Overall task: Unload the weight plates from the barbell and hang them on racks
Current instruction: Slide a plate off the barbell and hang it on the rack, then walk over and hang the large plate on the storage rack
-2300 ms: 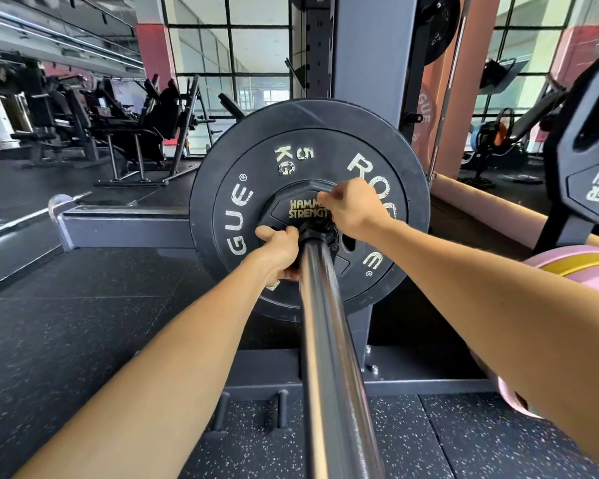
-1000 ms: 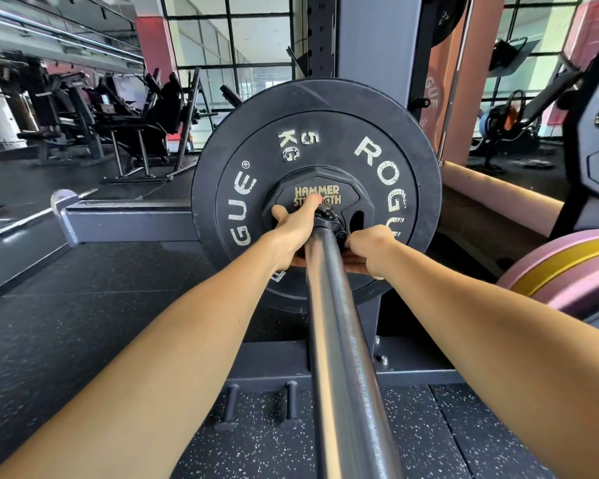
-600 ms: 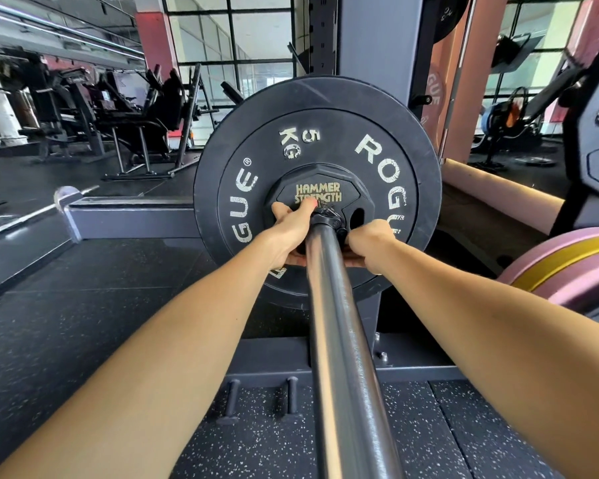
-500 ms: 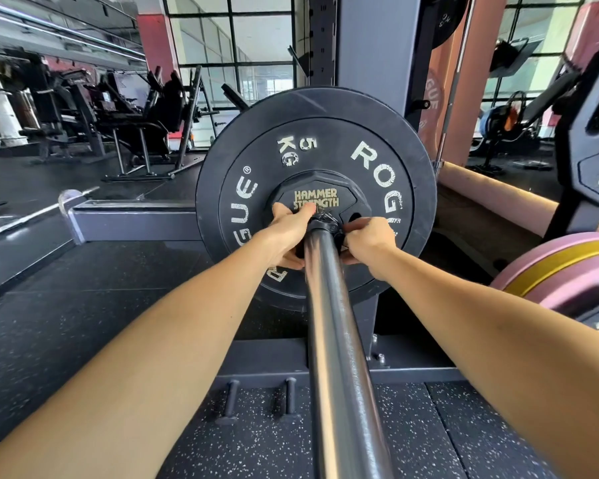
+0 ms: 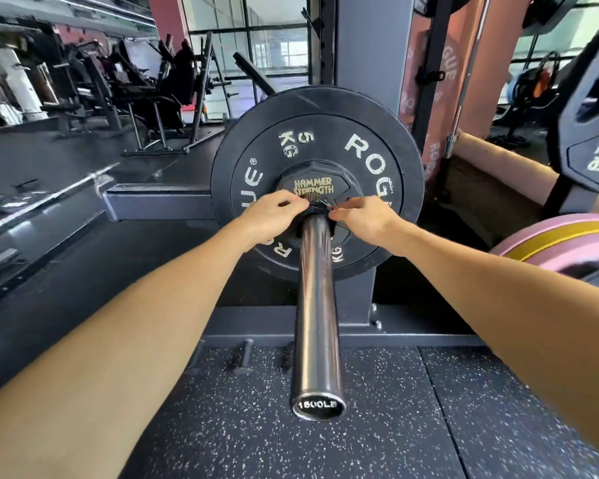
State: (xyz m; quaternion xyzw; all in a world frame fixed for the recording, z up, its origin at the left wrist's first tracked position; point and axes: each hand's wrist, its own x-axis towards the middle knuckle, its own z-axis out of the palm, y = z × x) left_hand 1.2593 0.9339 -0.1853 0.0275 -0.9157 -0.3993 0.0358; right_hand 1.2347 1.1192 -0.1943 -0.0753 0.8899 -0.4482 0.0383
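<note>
My left hand (image 5: 274,212) and right hand (image 5: 363,216) meet at the black collar clip (image 5: 320,206) on the chrome barbell sleeve (image 5: 318,305), fingers curled and pinching it from either side — the clip itself is mostly hidden under my fingertips, so its shape is hard to make out. Behind it, on the sleeve, sits the small black twelve-sided Hammer Strength plate (image 5: 313,188), its lower half covered by my hands, and flat against that the large black round Rogue 5 kg bumper plate (image 5: 317,183). The grey steel rack upright (image 5: 370,46) stands directly behind the plates. At the right edge a pink bumper plate with a yellow stripe (image 5: 564,240) and a dark hanging plate (image 5: 592,133) are both cut off. Blurred black gym machines (image 5: 146,81) stand far left.
</note>
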